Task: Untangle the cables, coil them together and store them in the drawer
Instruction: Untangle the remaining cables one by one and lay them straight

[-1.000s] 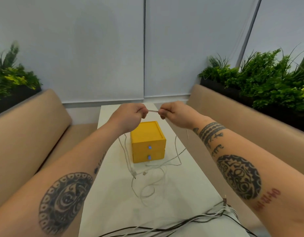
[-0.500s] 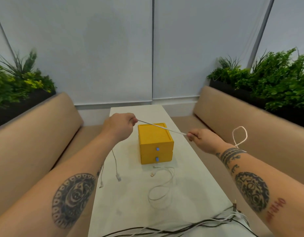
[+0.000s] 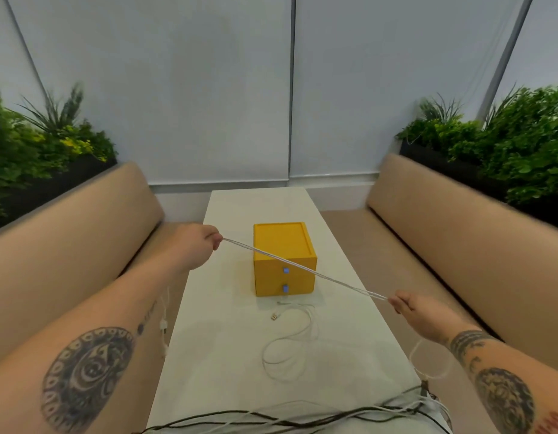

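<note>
Our left hand (image 3: 194, 245) and right hand (image 3: 418, 311) pinch the limp, light white cable (image 3: 302, 268) taut before the drawer box (image 3: 284, 261); we'd grip near its ends.

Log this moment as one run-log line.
left hand: grip on white cable | right hand: grip on other end | cable: taut above yellow drawer box | drawers: shut | stored: none

Drawer box (image 3: 284, 245) mid-table (image 3: 227, 339) (loose cable (image 3: 298, 336) just before it)
</note>
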`<state>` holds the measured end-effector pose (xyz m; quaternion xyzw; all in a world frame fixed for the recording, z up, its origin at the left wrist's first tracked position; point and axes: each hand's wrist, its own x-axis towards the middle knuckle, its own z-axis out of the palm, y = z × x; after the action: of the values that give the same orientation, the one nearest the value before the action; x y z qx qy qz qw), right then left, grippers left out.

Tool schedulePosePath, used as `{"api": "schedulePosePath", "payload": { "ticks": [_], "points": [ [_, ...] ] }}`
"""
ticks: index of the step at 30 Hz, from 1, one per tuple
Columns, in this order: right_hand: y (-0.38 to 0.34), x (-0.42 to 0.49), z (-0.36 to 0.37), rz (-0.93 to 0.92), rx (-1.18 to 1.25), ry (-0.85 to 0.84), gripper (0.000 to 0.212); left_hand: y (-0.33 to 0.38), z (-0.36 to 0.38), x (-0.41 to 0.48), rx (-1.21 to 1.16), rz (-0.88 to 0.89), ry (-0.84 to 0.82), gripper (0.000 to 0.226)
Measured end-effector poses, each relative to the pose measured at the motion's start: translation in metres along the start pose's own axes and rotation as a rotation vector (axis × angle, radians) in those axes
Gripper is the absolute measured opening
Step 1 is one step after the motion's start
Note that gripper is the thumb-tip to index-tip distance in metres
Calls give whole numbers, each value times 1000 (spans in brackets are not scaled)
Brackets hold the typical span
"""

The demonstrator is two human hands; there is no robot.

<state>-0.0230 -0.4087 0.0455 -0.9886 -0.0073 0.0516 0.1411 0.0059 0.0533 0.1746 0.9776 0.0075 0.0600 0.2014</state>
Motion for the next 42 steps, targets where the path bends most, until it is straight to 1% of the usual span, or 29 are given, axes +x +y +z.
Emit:
{"api": "schedulePosePath", "payload": {
  "ticks": [3,8,12,15,17,20,21,24,26,28,31,33,35,38,40,42],
  "points": [
    [12,-1,11,17,97,-49,35,15,9,-5,19,9,-41,29],
    [33,5,25,22,188,-103,33,29,24,-11,29,-4,-27,32],
    [26,13,32,73,231,-197,42,47,36,-19,26,24,-19,33],
    [-14,16,22,-43,238,-155,53,60,41,-25,12,44,-13,34],
    [-57,12,7,-211,293,-89,58,72,43,-28,8,73,-15,32],
    [-130,1,-19,-453,463,-34,64,93,40,-28,41,163,-6,31],
    [-152,-1,-27,-501,521,-31,60,99,38,-27,46,200,3,30],
    [-193,-3,-45,-538,690,-7,30,111,25,-26,110,273,58,27],
    [-193,3,-51,-513,756,17,31,107,17,-26,175,301,143,23],
    [-179,11,-50,-506,704,3,35,94,14,-29,215,298,179,22],
    [-156,17,-52,-551,501,30,36,65,16,-28,242,260,194,20],
    [-138,19,-56,-522,408,62,35,42,13,-24,208,207,279,18],
    [-116,20,-56,-467,351,87,34,21,10,-22,185,186,326,18],
    [-91,19,-50,-422,298,94,34,6,14,-28,218,199,313,17],
    [-76,17,-41,-387,263,105,35,-3,20,-32,213,175,319,16],
    [-58,13,-30,-328,207,113,38,-16,27,-35,222,148,298,22]
  ]
}}
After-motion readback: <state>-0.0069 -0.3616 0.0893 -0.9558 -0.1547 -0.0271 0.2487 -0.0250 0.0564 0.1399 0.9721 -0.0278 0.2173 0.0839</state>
